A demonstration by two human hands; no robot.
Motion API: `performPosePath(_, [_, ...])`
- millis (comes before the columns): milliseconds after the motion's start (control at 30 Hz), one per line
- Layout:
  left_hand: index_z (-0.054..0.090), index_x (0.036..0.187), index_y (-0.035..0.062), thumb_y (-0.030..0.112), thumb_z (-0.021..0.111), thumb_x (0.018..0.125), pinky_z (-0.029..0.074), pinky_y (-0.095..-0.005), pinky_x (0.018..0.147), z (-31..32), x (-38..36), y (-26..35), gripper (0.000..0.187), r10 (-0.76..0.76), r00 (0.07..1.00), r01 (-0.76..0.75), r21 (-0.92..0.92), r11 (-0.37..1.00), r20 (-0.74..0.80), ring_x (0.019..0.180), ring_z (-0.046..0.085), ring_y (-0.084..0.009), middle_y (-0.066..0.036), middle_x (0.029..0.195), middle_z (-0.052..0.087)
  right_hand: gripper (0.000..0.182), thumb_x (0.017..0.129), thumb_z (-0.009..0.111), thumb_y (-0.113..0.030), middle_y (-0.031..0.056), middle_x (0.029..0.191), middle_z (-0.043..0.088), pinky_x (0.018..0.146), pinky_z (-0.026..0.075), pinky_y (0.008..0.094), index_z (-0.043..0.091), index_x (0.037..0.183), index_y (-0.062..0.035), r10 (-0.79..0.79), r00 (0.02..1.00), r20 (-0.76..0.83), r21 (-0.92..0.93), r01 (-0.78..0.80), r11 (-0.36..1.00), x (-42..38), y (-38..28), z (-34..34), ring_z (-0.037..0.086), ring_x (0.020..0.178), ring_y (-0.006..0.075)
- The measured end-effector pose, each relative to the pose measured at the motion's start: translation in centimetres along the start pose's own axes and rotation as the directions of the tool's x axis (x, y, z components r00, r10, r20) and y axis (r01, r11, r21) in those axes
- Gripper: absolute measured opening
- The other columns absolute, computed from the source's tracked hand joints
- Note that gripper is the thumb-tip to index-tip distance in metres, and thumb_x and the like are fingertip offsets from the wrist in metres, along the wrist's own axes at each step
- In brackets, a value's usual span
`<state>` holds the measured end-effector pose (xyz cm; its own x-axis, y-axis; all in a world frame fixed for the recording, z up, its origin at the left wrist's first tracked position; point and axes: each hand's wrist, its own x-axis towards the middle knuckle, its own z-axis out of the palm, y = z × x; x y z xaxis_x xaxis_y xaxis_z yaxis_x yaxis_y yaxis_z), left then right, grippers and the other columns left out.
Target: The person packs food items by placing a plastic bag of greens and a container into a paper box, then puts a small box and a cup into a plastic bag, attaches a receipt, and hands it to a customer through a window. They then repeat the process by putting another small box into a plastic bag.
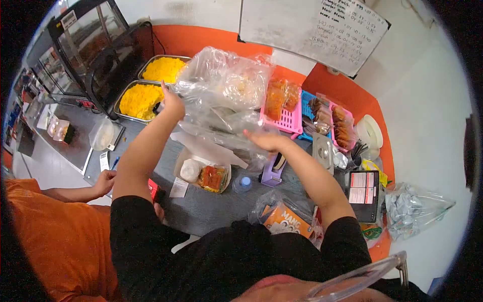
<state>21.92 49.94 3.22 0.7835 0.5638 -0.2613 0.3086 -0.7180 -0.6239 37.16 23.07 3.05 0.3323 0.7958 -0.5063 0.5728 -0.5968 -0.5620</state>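
Observation:
Both my arms reach over a large clear plastic bag [216,118] on the counter. My left hand [172,104] is at the bag's left edge, beside a metal tray of yellow food [140,101]; its fingers are partly hidden. At the bag's lower right side, my right hand [263,140] has its fingers spread against the plastic. Behind lies another clear bag with pale contents [241,88]. Below the plastic stands an open box [225,187] holding a white wrapped lump [190,170] and orange-red food [212,177]. Its lid is raised under the bag.
A second tray of yellow food [163,69] stands behind. Pink [289,120] and blue baskets hold packets at the right. A bottle [242,184], a purple holder [271,176] and a tablet [363,194] sit nearer. A co-worker in an orange sleeve [55,231] is at the left.

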Motion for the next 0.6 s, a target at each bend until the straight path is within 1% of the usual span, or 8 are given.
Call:
performPosePath(67, [0.042, 0.125, 0.0184, 0.052, 0.055, 0.07, 0.01, -0.0586, 0.098, 3.4, 2.5, 0.0, 0.066, -0.066, 0.968, 0.098, 0.122, 0.988, -0.241, 0.118, 0.037, -0.0266, -0.003, 0.127, 0.043, 0.071, 0.082, 0.037, -0.057, 0.0209, 0.123, 0.04, 0.06, 0.052, 0.0485, 0.023, 0.131, -0.0091, 0.052, 0.925, -0.376, -0.081, -0.089, 0.993, 4.2, 1.6, -0.2, 0.053, 0.093, 0.0373])
performPosePath(167, [0.037, 0.128, 0.0201, 0.048, 0.059, 0.068, 0.004, -0.0605, 0.099, 3.5, 2.0, 0.3, 0.07, -0.103, 0.862, 0.178, 0.105, 0.978, -0.496, 0.121, 0.033, -0.0249, -0.002, 0.131, 0.039, 0.064, 0.083, 0.04, -0.051, 0.0211, 0.121, 0.042, 0.058, 0.052, 0.0481, 0.027, 0.128, -0.0074, 0.161, 0.908, -0.386, 0.535, 0.078, 0.841, 4.9, 1.8, -3.4, 0.055, 0.091, 0.0366])
performPosePath(233, [0.034, 0.129, 0.0206, 0.046, 0.06, 0.069, 0.003, -0.0607, 0.099, 2.4, 1.5, 0.3, 0.071, -0.135, 0.774, 0.199, 0.036, 0.979, -0.619, 0.122, 0.032, -0.023, -0.001, 0.132, 0.036, 0.056, 0.084, 0.041, -0.045, 0.0195, 0.113, 0.049, 0.059, 0.052, 0.0426, 0.035, 0.123, -0.0055, 0.325, 0.9, -0.29, 0.933, 0.19, 0.306, 3.9, 1.1, -4.8, 0.056, 0.09, 0.0323])
performPosePath(267, [0.039, 0.126, 0.0199, 0.045, 0.057, 0.072, 0.007, -0.0611, 0.098, 1.6, 1.5, 0.5, 0.063, -0.087, 0.896, 0.025, -0.145, 0.989, -0.435, 0.122, 0.032, -0.0252, -0.002, 0.132, 0.037, 0.056, 0.084, 0.041, -0.045, 0.0195, 0.113, 0.049, 0.059, 0.052, 0.0426, 0.035, 0.123, -0.0055, 0.322, 0.902, -0.288, 0.933, 0.189, 0.306, 4.5, 2.0, -4.7, 0.056, 0.09, 0.0323])
performPosePath(333, [0.043, 0.124, 0.0192, 0.044, 0.054, 0.075, 0.011, -0.0615, 0.098, 0.2, 1.1, 0.7, 0.056, 0.014, 0.969, -0.103, -0.351, 0.931, -0.246, 0.122, 0.032, -0.0274, -0.004, 0.132, 0.037, 0.046, 0.084, 0.043, -0.039, 0.0213, 0.104, 0.055, 0.063, 0.05, 0.0384, 0.047, 0.113, -0.0032, -0.067, 0.927, -0.368, 0.04, 0.088, 0.995, 6.4, 4.3, -3.5, 0.057, 0.091, 0.0305])
performPosePath(367, [0.051, 0.116, 0.0166, 0.045, 0.055, 0.074, 0.011, -0.062, 0.097, -0.6, 0.4, 0.6, 0.051, 0.061, 0.991, -0.112, -0.5, 0.859, -0.117, 0.117, 0.038, -0.0271, -0.006, 0.125, 0.044, 0.046, 0.084, 0.043, -0.039, 0.0213, 0.104, 0.055, 0.063, 0.05, 0.0384, 0.047, 0.113, -0.0032, -0.072, 0.927, -0.368, 0.036, 0.092, 0.995, 5.3, 3.0, -3.3, 0.057, 0.091, 0.0305])
performPosePath(433, [0.058, 0.108, 0.0139, 0.046, 0.055, 0.073, 0.012, -0.0625, 0.096, -2.2, -0.3, 0.5, 0.047, 0.125, 0.992, -0.091, -0.642, 0.761, 0.007, 0.112, 0.044, -0.0268, -0.008, 0.118, 0.051, 0.035, 0.081, 0.046, -0.028, 0.0244, 0.096, 0.057, 0.073, 0.047, 0.0375, 0.056, 0.102, -0.0015, -0.093, 0.995, -0.021, -0.604, 0.061, 0.795, 2.1, -1.7, -2.3, 0.056, 0.092, 0.0323])
performPosePath(600, [0.064, 0.078, 0.0021, 0.042, 0.05, 0.079, 0.045, -0.0412, 0.069, -7.3, -3.1, -1.4, 0.042, -0.053, 0.963, -0.187, -0.794, 0.578, -0.266, 0.074, 0.06, -0.0316, -0.018, 0.078, 0.061, 0.031, 0.074, 0.047, -0.015, 0.0263, 0.101, 0.054, 0.086, 0.04, 0.0394, 0.059, 0.102, -0.0066, -0.36, 0.929, -0.087, -0.487, 0.275, 0.829, 6.1, -4.9, 0.5, 0.052, 0.098, 0.0363])
